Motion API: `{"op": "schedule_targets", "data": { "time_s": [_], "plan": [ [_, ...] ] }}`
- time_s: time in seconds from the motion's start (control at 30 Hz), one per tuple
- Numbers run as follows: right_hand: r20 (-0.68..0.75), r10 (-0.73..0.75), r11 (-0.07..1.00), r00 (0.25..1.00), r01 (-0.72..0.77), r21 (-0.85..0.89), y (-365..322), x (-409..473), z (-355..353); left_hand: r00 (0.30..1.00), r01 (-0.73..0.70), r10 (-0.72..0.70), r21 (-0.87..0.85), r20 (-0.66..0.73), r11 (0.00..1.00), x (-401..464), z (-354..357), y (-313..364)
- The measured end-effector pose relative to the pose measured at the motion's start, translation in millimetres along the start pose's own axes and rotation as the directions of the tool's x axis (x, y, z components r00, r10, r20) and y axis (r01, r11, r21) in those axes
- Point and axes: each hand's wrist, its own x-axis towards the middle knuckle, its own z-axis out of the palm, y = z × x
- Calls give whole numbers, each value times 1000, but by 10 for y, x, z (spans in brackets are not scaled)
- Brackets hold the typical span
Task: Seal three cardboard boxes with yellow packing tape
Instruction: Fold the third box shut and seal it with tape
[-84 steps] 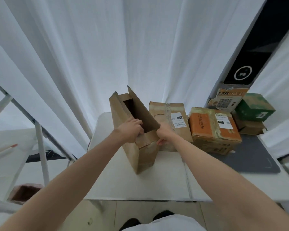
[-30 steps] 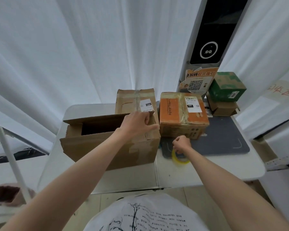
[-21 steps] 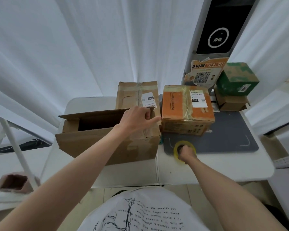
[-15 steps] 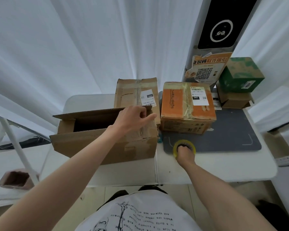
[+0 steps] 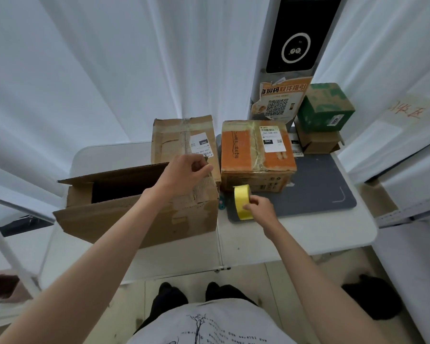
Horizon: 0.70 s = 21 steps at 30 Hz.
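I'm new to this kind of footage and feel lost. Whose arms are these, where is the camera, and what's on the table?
There is no machine here: a person wears a wide-angle camera on the head, looking down, so both bare arms reach in from below. The left hand grips the right end of a large open brown cardboard box lying on the white folding table. The right hand pinches a roll of yellow packing tape, held on edge over a dark grey mat. Behind stand a taped plain brown box and an orange-topped cardboard box, both labelled. At the back right, a green box sits on a small brown box.
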Motion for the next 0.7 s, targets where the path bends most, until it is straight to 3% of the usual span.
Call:
{"op": "schedule_targets", "data": {
  "time_s": [0.27,0.4,0.53,0.7],
  "plan": [
    [-111,-117,929,987,148,339,-366,-556,74,998,-51,52,-11,34,999,68,21,271],
    [-183,-237,900,954,286,328,-391,-710,223,996,61,-60,-11,59,998,186,25,330],
    [-210,-338,888,917,385,253,-412,-802,326,970,237,-220,-204,102,950,308,-73,338],
    [-197,-459,861,866,489,142,-486,-895,354,949,283,-235,-233,212,931,422,-242,405]
  ]
}}
